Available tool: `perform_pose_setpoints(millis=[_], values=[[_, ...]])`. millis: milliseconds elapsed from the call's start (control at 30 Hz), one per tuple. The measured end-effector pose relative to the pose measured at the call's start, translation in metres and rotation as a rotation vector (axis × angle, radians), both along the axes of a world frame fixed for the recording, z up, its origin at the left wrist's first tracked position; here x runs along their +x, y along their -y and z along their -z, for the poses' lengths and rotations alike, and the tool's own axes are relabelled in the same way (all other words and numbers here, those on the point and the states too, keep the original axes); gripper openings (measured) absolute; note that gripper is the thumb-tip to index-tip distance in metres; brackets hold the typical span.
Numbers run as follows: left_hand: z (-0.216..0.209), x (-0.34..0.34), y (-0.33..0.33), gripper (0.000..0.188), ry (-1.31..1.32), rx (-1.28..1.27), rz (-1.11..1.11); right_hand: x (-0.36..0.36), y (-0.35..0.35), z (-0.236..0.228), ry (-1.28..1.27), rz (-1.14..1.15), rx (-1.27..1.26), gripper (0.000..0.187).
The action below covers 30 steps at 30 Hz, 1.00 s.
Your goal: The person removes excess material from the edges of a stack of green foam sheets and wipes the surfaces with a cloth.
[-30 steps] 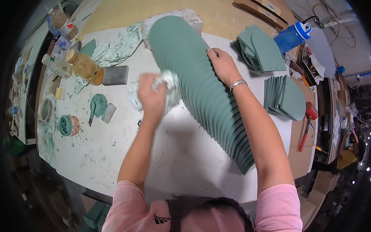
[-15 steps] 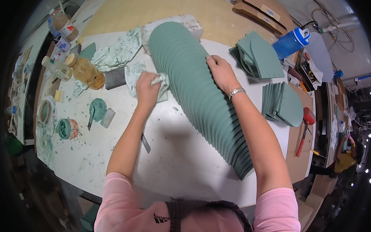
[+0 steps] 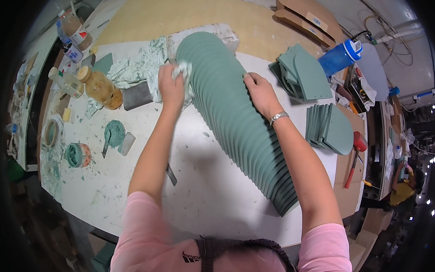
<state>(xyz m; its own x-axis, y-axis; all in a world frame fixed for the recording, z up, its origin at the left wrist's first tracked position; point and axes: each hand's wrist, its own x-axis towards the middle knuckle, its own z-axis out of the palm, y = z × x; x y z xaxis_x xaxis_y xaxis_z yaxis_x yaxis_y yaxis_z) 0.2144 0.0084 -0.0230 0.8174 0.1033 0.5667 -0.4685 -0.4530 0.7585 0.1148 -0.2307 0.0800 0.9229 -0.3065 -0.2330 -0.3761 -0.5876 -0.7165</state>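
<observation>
A long fanned row of flat green panels with rounded ends point(image 3: 228, 105) runs slantwise over the white table, its far end leaning on a whitish block point(image 3: 226, 35). My left hand point(image 3: 170, 89) is closed round a crumpled pale, green-stained rag point(image 3: 183, 71), raised beside the row's far left edge. The rag is smeared by motion. On the row's right edge, my right hand point(image 3: 263, 93) has its fingers closed at the rim of a panel near the far end; some of its fingertips are hidden. A dark grey block point(image 3: 137, 96) lies left of the rag.
More green panels stand in two groups, one point(image 3: 306, 74) at far right and one point(image 3: 329, 128) nearer. A red mallet point(image 3: 358, 148) and a blue bottle point(image 3: 341, 58) are on the right. Left are a jar point(image 3: 102, 88), green putty point(image 3: 114, 132), a tub point(image 3: 78, 155) and a dark strip tool point(image 3: 171, 175).
My left hand has lifted the rag from the table beside the row and moved it slightly away from me. My right hand stays at the row's right edge. The whole view has shifted a little.
</observation>
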Motion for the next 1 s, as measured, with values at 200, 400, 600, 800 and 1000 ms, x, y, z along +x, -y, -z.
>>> perform_pose_setpoints(millis=[200,400,600,800,1000], values=[[-0.064,0.046,0.000,0.025,0.036,-0.056,0.015,0.001,-0.003,0.001,0.055,-0.005,0.018,0.053],[-0.043,0.048,0.024,0.025,0.133,0.059,-0.091,0.002,-0.002,0.002,0.062,0.010,0.030,0.054],[0.031,-0.026,-0.012,0.043,-0.085,0.118,-0.060,0.003,0.000,0.001,0.019,-0.018,-0.011,0.058],[-0.033,0.009,0.001,0.022,-0.061,-0.196,-0.076,0.004,-0.003,0.008,0.074,-0.014,-0.002,0.058],[0.012,-0.025,-0.024,0.022,-0.386,0.152,0.025,0.002,0.003,0.004,0.024,-0.015,-0.004,0.059]])
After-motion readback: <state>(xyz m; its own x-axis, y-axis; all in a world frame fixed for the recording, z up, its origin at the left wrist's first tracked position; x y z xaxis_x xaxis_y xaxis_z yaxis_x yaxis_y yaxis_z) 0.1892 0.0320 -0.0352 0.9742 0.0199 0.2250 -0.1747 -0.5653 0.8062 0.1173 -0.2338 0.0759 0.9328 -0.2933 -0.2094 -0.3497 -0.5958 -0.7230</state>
